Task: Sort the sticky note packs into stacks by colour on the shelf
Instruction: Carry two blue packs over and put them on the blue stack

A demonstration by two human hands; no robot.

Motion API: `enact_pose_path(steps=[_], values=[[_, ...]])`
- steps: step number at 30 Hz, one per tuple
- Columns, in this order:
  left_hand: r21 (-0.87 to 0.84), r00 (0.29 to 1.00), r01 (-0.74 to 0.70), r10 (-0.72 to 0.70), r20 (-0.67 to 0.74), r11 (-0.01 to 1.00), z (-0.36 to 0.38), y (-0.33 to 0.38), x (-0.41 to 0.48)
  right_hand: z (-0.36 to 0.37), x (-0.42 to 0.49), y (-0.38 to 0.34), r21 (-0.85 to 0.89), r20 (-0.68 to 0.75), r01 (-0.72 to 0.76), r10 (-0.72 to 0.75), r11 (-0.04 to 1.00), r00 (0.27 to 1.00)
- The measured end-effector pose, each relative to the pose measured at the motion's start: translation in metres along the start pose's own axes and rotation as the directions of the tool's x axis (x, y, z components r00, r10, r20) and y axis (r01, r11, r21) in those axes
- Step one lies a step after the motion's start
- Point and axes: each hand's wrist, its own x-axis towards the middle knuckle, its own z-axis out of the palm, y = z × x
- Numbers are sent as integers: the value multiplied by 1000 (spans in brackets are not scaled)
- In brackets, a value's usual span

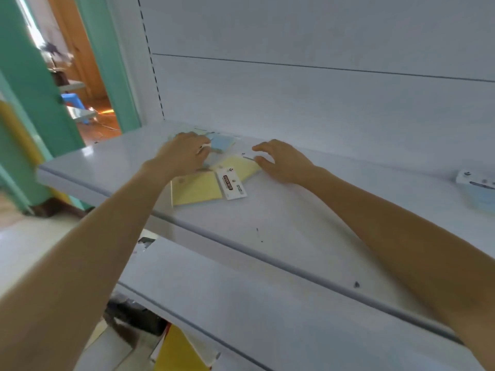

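Observation:
A loose pile of sticky note packs lies on the white shelf [281, 218] near its back wall. One yellow pack [197, 187] with a white header card sits nearest me; a second yellow pack [239, 164] lies behind it. A blue pack [223, 144] lies at the back of the pile. My left hand [184, 151] rests on the pile with its fingertips pinching the blue pack's near edge. My right hand [284, 162] hovers with fingers spread at the second yellow pack's right edge, touching it or just above it. Another blue pack [479, 192] sits alone far right.
The shelf's back panel [294, 97] rises right behind the pile. A lower white shelf [241, 303] juts out below, with yellow and dark items [176, 349] under it. A green door frame [112, 62] and an open doorway stand to the left.

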Motion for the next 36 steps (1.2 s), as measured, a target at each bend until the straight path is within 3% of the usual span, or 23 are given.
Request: enact_pose_path(steps=[4,7,11,19,22,26,29,36], values=[[11,984,180,-180,6,984,-4,-49,32,16,55,-16,56,33,-34,32,998,999],[-46,956,278,-271,117,960,0,-79,49,31,91,-27,67,74,-92,87,994,993],[-132,966,242,-225,129,961,0,-98,71,48,121,-38,-65,138,-200,208,978,968],[-424,996,93,-88,31,901,-4,-120,101,38,120,-50,113,103,-318,307,941,946],[-574,988,147,-92,123,806,-6,-120,106,31,112,-52,113,53,-410,407,905,912],[-592,971,189,-59,232,783,-7,-122,110,23,103,-53,-64,-45,-592,591,803,806],[-667,972,193,-45,232,720,-10,-121,109,25,99,-51,95,-13,-622,625,777,780],[-852,983,183,-61,176,491,-15,-106,104,23,81,-48,561,-278,-502,721,658,634]])
